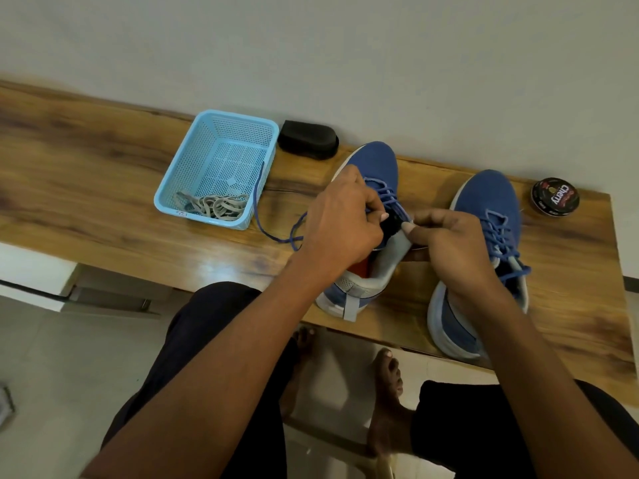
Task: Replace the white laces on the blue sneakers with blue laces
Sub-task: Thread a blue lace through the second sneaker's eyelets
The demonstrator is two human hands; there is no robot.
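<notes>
Two blue sneakers stand side by side on the wooden bench, toes toward the wall. The left sneaker (371, 167) carries a blue lace (385, 195) through its lower eyelets, one loose end (273, 233) trailing across the wood to the basket's edge. The right sneaker (484, 202) is fully laced in blue (499, 233). The white laces (218, 205) lie tangled in the light blue basket's (193, 157) near corner.

laces (218, 205) in basket (193, 160), left of sneakers (375, 160)

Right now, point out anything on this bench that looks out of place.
One thing: the loose end of the blue lace trails from the left sneaker across the bench and over the rim of the light-blue basket holding the white laces.
</notes>
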